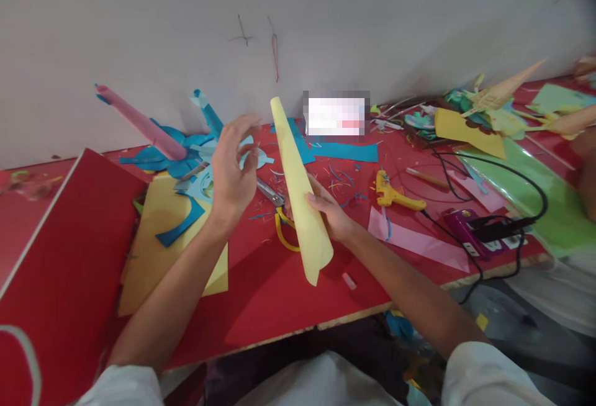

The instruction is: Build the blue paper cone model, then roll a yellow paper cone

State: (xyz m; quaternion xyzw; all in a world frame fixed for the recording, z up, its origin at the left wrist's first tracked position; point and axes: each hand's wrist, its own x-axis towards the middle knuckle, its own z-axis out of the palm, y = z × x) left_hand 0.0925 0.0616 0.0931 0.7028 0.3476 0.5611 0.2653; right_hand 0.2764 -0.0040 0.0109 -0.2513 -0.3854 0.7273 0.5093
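A pale yellow paper rolled into a long cone (302,207) stands tilted above the red table, its narrow end up and its wide end toward me. Round its middle, from the right side, my right hand (328,207) is closed. My left hand (236,167) is raised to the left of the cone, apart from it, fingers curved and spread with nothing seen in them. Scissors with yellow handles (284,226) lie on the table behind the cone, partly hidden by it. Below my right wrist lies a small pink piece (349,280).
A yellow glue gun (395,195) lies right of centre, its cord running to a purple power box (475,232). Blue paper flowers with a pink paper tube (142,120) stand at the left, near yellow sheets (153,251). Another person's hand (589,157) shows at the right edge.
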